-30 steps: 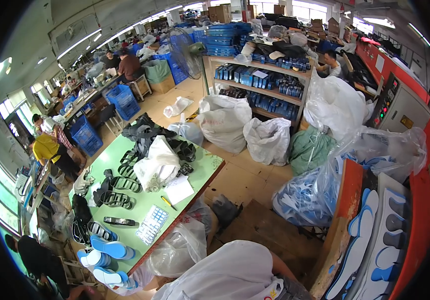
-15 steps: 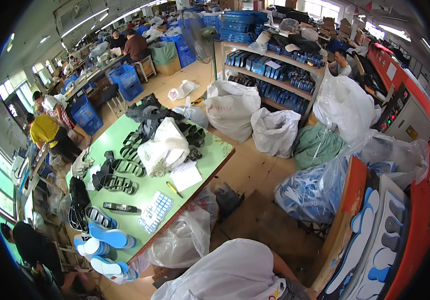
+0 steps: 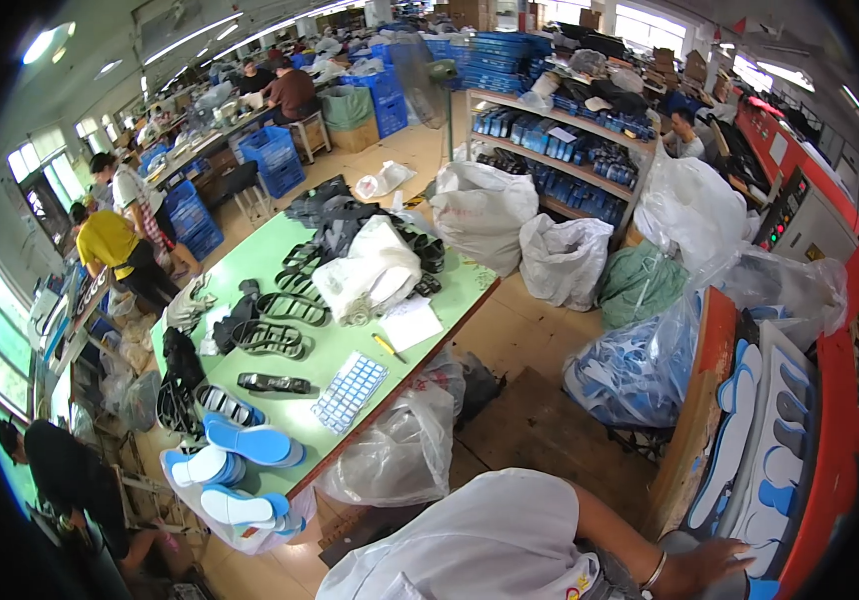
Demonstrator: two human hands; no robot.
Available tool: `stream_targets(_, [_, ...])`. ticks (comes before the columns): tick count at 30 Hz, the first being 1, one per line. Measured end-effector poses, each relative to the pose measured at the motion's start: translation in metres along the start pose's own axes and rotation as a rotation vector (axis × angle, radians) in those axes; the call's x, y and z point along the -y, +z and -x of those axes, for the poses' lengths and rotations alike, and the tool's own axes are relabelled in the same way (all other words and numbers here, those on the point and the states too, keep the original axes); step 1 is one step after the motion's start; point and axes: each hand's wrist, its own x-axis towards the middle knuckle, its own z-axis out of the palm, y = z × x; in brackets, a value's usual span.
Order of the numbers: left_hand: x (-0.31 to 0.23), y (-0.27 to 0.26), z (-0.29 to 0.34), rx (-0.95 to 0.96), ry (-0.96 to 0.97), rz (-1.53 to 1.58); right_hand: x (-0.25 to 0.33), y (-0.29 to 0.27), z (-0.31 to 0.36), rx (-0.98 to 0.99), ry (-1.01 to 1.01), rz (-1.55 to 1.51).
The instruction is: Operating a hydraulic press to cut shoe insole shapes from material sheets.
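My right hand (image 3: 707,566), with a thin bracelet at the wrist, reaches out at the lower right. Its fingers are stretched over the near end of a cut foam sheet (image 3: 750,522) in white and blue, lying on the red machine's bed. A blue piece (image 3: 763,588) is by the fingertips. Along the sheet runs a long strip of white sole cut-outs (image 3: 725,455). The underside of the hand is hidden. My left hand is out of view; only my white sleeve and shirt (image 3: 480,540) show at the bottom.
On the left, a green table (image 3: 250,255) bears black sandal uppers (image 3: 275,341), stacked blue-and-white soles (image 3: 255,440), a sheet of labels (image 3: 351,391) and a yellow knife (image 3: 388,347). Clear bags of blue offcuts (image 3: 630,375) and white sacks (image 3: 485,215) stand ahead. Other people work beyond.
My right arm has swung out to the right, and the hand has come into view over the foam sheet. The view has shifted slightly, with the table now farther right.
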Motion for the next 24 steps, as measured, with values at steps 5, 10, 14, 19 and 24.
stream_targets(5, [-0.003,0.016,0.023,-0.069,-0.084,0.359,0.040,0.025,0.014,0.161,0.005,-0.355])
stream_targets(10, [-0.061,-0.035,0.022,-0.159,-0.726,1.118,0.052,0.035,0.040,0.637,-0.076,-0.363])
stream_targets(14, [-0.092,-0.050,0.019,0.065,-0.775,0.974,0.055,0.040,0.059,0.723,-0.006,-0.485])
stream_targets(19, [-0.067,-0.044,0.046,0.238,-0.727,0.804,0.078,0.055,0.075,0.639,0.263,-0.602])
stream_targets(24, [-0.044,-0.056,0.025,0.342,-0.848,0.614,0.045,0.077,0.043,0.606,0.065,-0.321])
